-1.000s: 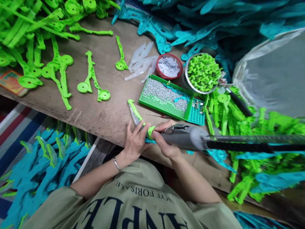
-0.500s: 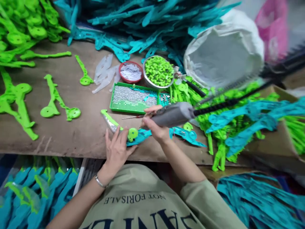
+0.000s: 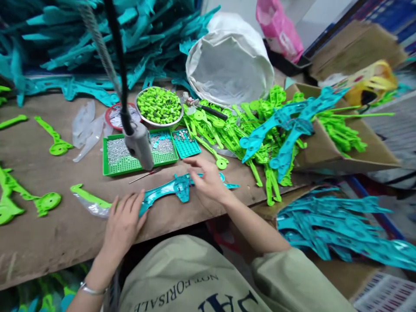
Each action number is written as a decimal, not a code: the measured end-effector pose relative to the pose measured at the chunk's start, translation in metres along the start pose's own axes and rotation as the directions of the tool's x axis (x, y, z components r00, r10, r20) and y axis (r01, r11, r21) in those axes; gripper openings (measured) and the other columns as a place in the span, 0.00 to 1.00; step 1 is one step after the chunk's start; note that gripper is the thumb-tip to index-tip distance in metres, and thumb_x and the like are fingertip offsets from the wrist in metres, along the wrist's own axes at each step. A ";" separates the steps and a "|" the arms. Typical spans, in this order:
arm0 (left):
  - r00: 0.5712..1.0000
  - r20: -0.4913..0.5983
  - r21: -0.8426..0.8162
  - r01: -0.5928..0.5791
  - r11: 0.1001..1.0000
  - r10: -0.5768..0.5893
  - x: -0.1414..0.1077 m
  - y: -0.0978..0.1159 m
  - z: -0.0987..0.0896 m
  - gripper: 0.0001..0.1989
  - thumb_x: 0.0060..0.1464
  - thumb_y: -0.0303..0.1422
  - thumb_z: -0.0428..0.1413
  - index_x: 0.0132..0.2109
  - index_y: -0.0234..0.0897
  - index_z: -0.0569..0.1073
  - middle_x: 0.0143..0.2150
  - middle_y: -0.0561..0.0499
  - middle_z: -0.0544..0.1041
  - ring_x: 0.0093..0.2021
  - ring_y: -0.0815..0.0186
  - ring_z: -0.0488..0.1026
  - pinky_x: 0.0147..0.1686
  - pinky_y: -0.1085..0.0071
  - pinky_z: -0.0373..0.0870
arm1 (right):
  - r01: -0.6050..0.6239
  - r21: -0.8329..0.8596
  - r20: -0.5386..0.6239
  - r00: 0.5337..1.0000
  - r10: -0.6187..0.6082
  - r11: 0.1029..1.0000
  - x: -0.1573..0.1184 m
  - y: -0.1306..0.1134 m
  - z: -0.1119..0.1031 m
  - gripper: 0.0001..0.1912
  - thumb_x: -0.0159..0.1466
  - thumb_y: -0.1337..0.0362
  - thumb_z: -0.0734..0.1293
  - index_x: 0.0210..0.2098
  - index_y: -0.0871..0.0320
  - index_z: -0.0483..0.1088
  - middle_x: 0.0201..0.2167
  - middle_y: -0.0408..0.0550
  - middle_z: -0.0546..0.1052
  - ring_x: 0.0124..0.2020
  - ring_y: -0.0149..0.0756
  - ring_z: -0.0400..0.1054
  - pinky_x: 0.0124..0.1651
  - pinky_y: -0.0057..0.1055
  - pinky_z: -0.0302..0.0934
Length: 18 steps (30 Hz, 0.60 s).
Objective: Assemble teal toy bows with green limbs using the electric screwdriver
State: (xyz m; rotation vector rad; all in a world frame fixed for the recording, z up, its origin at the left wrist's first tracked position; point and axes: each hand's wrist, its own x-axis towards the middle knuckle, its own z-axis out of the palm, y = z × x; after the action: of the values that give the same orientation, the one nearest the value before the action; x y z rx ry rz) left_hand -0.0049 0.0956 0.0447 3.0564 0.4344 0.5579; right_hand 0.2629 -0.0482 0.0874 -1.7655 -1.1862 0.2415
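Observation:
A long teal plastic part [image 3: 167, 189] lies along the front of the table, joined at its left to a green arm [image 3: 92, 197] with a clear piece below. My left hand [image 3: 125, 216] rests flat over the place where green meets teal, fingers spread. Over the right part of the teal piece is my right hand [image 3: 206, 180], its thumb and fingers apart with nothing gripped. A grey power screwdriver [image 3: 139, 145] hangs from a cable above the green tray of screws [image 3: 113, 170]. A thin red-tipped tool [image 3: 141, 177] lies just behind the teal part.
Behind stand a bowl of green pieces [image 3: 159, 106], a red basket [image 3: 112, 117] and a white sack [image 3: 227, 65]. Green and teal parts [image 3: 276, 125] are heaped at the right beside a cardboard box [image 3: 344, 162]. Teal parts [image 3: 97, 39] pile up at the back.
The view has swung right. My right hand has let go of the screwdriver, which now hangs over the tray. My left hand stays on the assembly.

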 end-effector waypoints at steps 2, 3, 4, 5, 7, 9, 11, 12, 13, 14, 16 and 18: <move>1.000 0.000 -0.009 -0.002 1.000 0.002 -0.014 -0.016 -0.010 0.28 0.68 0.34 0.50 0.71 0.31 0.61 0.55 0.34 0.79 0.55 0.45 0.76 0.61 0.46 0.64 | -0.148 -0.199 -0.070 0.988 0.137 0.969 -0.003 0.026 -0.029 0.13 0.67 0.67 0.61 0.46 0.56 0.76 0.43 0.51 0.82 0.45 0.41 0.76 0.51 0.39 0.70; 1.000 0.006 -0.010 -0.001 1.000 0.001 -0.020 -0.023 -0.014 0.28 0.68 0.35 0.50 0.71 0.31 0.60 0.55 0.33 0.78 0.56 0.45 0.76 0.61 0.45 0.64 | -0.223 -0.318 -0.101 0.974 0.201 0.922 -0.002 0.040 -0.040 0.13 0.67 0.67 0.60 0.44 0.56 0.76 0.42 0.52 0.82 0.43 0.42 0.76 0.50 0.39 0.69; 1.000 0.012 -0.008 0.002 1.000 -0.002 -0.026 -0.029 -0.018 0.29 0.68 0.35 0.50 0.71 0.31 0.59 0.56 0.32 0.78 0.56 0.44 0.76 0.62 0.44 0.64 | -0.283 -0.416 -0.119 0.959 0.257 0.864 0.001 0.054 -0.049 0.12 0.66 0.67 0.61 0.42 0.57 0.76 0.41 0.52 0.81 0.43 0.43 0.76 0.50 0.39 0.69; 1.000 0.022 -0.006 0.007 1.000 -0.006 -0.031 -0.034 -0.021 0.29 0.68 0.36 0.50 0.72 0.31 0.59 0.56 0.32 0.78 0.57 0.43 0.75 0.62 0.44 0.63 | -0.317 -0.456 -0.136 0.948 0.287 0.831 0.004 0.067 -0.055 0.11 0.65 0.68 0.62 0.41 0.58 0.75 0.41 0.55 0.81 0.44 0.45 0.75 0.51 0.41 0.68; 0.999 0.040 0.001 0.017 1.000 -0.017 -0.039 -0.043 -0.025 0.29 0.68 0.36 0.49 0.72 0.31 0.58 0.57 0.31 0.77 0.58 0.42 0.75 0.63 0.42 0.62 | -0.354 -0.506 -0.150 0.934 0.324 0.787 0.009 0.086 -0.061 0.08 0.62 0.67 0.66 0.40 0.59 0.75 0.42 0.59 0.80 0.46 0.49 0.74 0.53 0.44 0.67; 0.998 0.051 0.005 0.022 1.000 -0.022 -0.046 -0.049 -0.027 0.29 0.68 0.37 0.49 0.72 0.33 0.58 0.57 0.32 0.78 0.58 0.43 0.75 0.64 0.42 0.61 | -0.370 -0.525 -0.148 0.927 0.346 0.767 0.012 0.095 -0.060 0.10 0.60 0.66 0.69 0.41 0.60 0.74 0.42 0.61 0.80 0.45 0.52 0.74 0.51 0.46 0.67; 0.998 0.061 0.005 0.020 1.000 -0.020 -0.052 -0.053 -0.029 0.29 0.68 0.37 0.49 0.72 0.34 0.57 0.57 0.34 0.78 0.59 0.43 0.75 0.66 0.42 0.59 | -0.377 -0.540 -0.136 0.921 0.364 0.752 0.012 0.096 -0.059 0.13 0.58 0.67 0.69 0.43 0.61 0.74 0.39 0.59 0.81 0.42 0.52 0.75 0.48 0.44 0.67; 0.998 0.066 0.004 0.019 1.000 -0.019 -0.054 -0.056 -0.030 0.29 0.68 0.37 0.48 0.72 0.35 0.57 0.56 0.35 0.79 0.59 0.44 0.75 0.66 0.43 0.59 | -0.378 -0.545 -0.130 0.920 0.370 0.749 0.011 0.094 -0.060 0.14 0.58 0.68 0.69 0.44 0.61 0.74 0.37 0.58 0.81 0.40 0.51 0.75 0.47 0.43 0.67; 0.997 0.072 0.003 0.021 1.000 -0.021 -0.056 -0.058 -0.032 0.29 0.68 0.38 0.48 0.72 0.36 0.57 0.56 0.36 0.79 0.60 0.44 0.75 0.67 0.43 0.58 | -0.376 -0.551 -0.123 0.920 0.373 0.745 0.009 0.092 -0.061 0.15 0.58 0.69 0.68 0.45 0.61 0.74 0.36 0.56 0.82 0.39 0.50 0.76 0.46 0.42 0.67; 0.997 0.077 0.003 0.028 1.000 -0.028 -0.058 -0.060 -0.033 0.29 0.68 0.38 0.47 0.72 0.37 0.57 0.56 0.36 0.79 0.60 0.45 0.74 0.68 0.43 0.58 | -0.373 -0.549 -0.116 0.920 0.373 0.748 0.006 0.090 -0.064 0.17 0.57 0.70 0.67 0.46 0.61 0.74 0.35 0.54 0.82 0.38 0.48 0.76 0.46 0.40 0.67; 0.995 0.084 0.000 0.052 0.999 -0.052 -0.059 -0.062 -0.037 0.29 0.67 0.39 0.47 0.72 0.38 0.58 0.57 0.38 0.79 0.62 0.44 0.73 0.68 0.42 0.57 | -0.384 -0.481 -0.098 0.917 0.387 0.788 0.000 0.086 -0.070 0.17 0.57 0.69 0.66 0.47 0.59 0.74 0.34 0.51 0.82 0.37 0.44 0.77 0.45 0.37 0.68; 0.994 0.077 -0.016 0.079 0.997 -0.078 -0.056 -0.061 -0.041 0.29 0.66 0.40 0.49 0.71 0.40 0.59 0.60 0.37 0.77 0.65 0.42 0.70 0.68 0.40 0.57 | -0.431 -0.298 -0.062 0.899 0.433 0.852 -0.008 0.084 -0.077 0.17 0.59 0.67 0.65 0.47 0.59 0.74 0.33 0.49 0.82 0.35 0.42 0.77 0.42 0.35 0.69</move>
State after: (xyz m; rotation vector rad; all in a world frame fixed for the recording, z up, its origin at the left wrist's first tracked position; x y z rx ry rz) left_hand -0.0860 0.1374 0.0608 3.0150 0.5407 0.4384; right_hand 0.3569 -0.1061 0.0581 -2.3028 -0.8450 0.3431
